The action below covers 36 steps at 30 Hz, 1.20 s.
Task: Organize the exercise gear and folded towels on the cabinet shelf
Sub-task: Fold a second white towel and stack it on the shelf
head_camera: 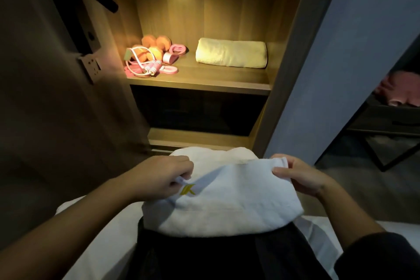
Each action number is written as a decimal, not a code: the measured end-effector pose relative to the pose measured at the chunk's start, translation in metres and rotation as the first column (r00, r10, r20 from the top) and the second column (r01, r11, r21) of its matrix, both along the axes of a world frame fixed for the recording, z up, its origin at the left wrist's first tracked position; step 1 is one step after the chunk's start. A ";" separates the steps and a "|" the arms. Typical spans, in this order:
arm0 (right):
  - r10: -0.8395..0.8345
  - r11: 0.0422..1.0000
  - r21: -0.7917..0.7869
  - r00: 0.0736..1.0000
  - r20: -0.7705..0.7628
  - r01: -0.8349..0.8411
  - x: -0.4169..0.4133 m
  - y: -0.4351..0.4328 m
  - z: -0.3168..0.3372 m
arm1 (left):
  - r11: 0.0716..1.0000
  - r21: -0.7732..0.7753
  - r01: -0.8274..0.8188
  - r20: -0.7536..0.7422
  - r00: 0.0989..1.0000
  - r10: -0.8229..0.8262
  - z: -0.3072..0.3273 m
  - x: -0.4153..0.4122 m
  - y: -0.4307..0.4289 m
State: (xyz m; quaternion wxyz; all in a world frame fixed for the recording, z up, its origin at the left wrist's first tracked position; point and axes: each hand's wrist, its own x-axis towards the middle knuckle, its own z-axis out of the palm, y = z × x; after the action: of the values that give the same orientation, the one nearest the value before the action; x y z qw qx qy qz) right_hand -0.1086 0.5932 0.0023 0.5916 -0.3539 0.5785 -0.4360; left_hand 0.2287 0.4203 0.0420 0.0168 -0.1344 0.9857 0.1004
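While the person sits facing the lit wooden cabinet shelf [197, 80], a white terry towel with a yellow logo [227, 209] lies across the lap. Left hand [166, 177] pinches the towel's far-left corner, fingers curled on the cloth. Right hand [300, 177] pinches the far-right corner, thumb on top. On the shelf, a cream folded towel [230, 55] lies at the right end, toward the back edge. Orange hex dumbbells [156, 44], a pink-and-white jump rope [141, 68] and pink loop-shaped grip pieces [178, 49] cluster at the left end, touching one another, well apart from the cream towel. Dark lower compartment [200, 111] sits under the shelf.
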 end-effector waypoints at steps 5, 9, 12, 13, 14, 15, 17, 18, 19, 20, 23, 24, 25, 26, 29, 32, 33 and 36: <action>-0.050 0.992 -0.126 0.943 -0.328 0.009 0.001 0.002 -0.008 | 0.994 0.111 -0.026 -0.065 0.997 0.033 -0.006 0.029 0.011; -0.098 0.976 -0.219 0.929 -0.358 0.018 0.012 -0.001 -0.015 | 0.944 0.296 -0.149 0.055 0.989 0.139 -0.007 0.015 0.014; -0.095 0.962 -0.273 0.950 -0.298 0.010 0.013 0.002 -0.011 | 0.904 0.294 -0.312 0.180 0.946 0.268 -0.004 -0.009 0.007; -0.089 0.960 -0.280 0.953 -0.288 0.005 0.012 0.003 -0.008 | 0.909 0.256 -0.330 0.242 0.932 0.271 -0.003 -0.017 0.007; -0.084 0.959 -0.284 0.957 -0.279 0.001 0.012 0.004 -0.006 | 0.911 0.240 -0.334 0.304 0.917 0.256 -0.002 -0.023 0.007; -0.081 0.957 -0.291 0.959 -0.270 -0.001 0.011 0.005 -0.003 | 0.910 0.244 -0.336 0.352 0.905 0.239 -0.001 -0.028 0.007; -0.085 0.954 -0.298 0.958 -0.275 -0.001 0.010 0.007 0.000 | 0.908 0.254 -0.333 0.381 0.897 0.222 0.000 -0.036 0.010; -0.086 0.956 -0.293 0.956 -0.282 -0.001 0.009 0.008 0.000 | 0.917 0.237 -0.320 0.379 0.900 0.216 0.000 -0.039 0.012; -0.082 0.960 -0.281 0.955 -0.285 -0.001 0.008 0.008 0.000 | 0.930 0.209 -0.303 0.365 0.906 0.213 -0.001 -0.042 0.015; -0.081 0.965 -0.263 0.955 -0.285 0.003 0.007 0.008 0.000 | 0.946 0.171 -0.277 0.339 0.918 0.207 -0.001 -0.044 0.019; -0.129 0.972 -0.228 0.950 -0.284 0.064 0.002 0.010 -0.006 | 0.992 -0.006 -0.129 -0.041 0.991 0.129 0.001 -0.033 0.023; -0.161 0.969 -0.228 0.948 -0.276 0.098 0.000 0.012 -0.009 | 0.997 -0.045 -0.069 -0.225 0.973 0.057 0.002 -0.025 0.021; -0.185 0.966 -0.228 0.946 -0.267 0.125 0.000 0.013 -0.011 | 0.998 -0.062 -0.007 -0.371 0.929 -0.017 0.003 -0.017 0.018; -0.189 0.966 -0.221 0.945 -0.266 0.131 0.000 0.013 -0.014 | 0.997 -0.057 0.048 -0.436 0.897 -0.068 0.003 -0.010 0.015; -0.135 0.979 -0.189 0.949 -0.286 0.083 0.002 0.008 -0.017 | 0.993 -0.007 0.119 -0.373 0.921 -0.113 -0.002 0.000 0.016; -0.110 0.983 -0.174 0.954 -0.278 0.062 0.002 0.006 -0.014 | 0.965 0.262 -0.009 -0.297 0.951 0.089 -0.003 -0.002 0.017; -0.103 0.984 -0.168 0.954 -0.280 0.056 0.001 0.006 -0.013 | 0.924 0.371 -0.095 -0.268 0.941 0.204 -0.003 -0.004 0.015; -0.094 0.986 -0.160 0.951 -0.294 0.048 0.001 0.005 -0.013 | 0.908 0.301 -0.292 -0.126 0.931 0.342 -0.010 -0.015 0.009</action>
State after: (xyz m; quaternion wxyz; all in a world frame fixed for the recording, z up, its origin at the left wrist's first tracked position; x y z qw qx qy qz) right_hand -0.1073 0.5982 -0.0107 0.4521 -0.4388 0.6393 -0.4409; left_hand 0.2141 0.4291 0.0316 -0.0681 -0.2801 0.9242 0.2504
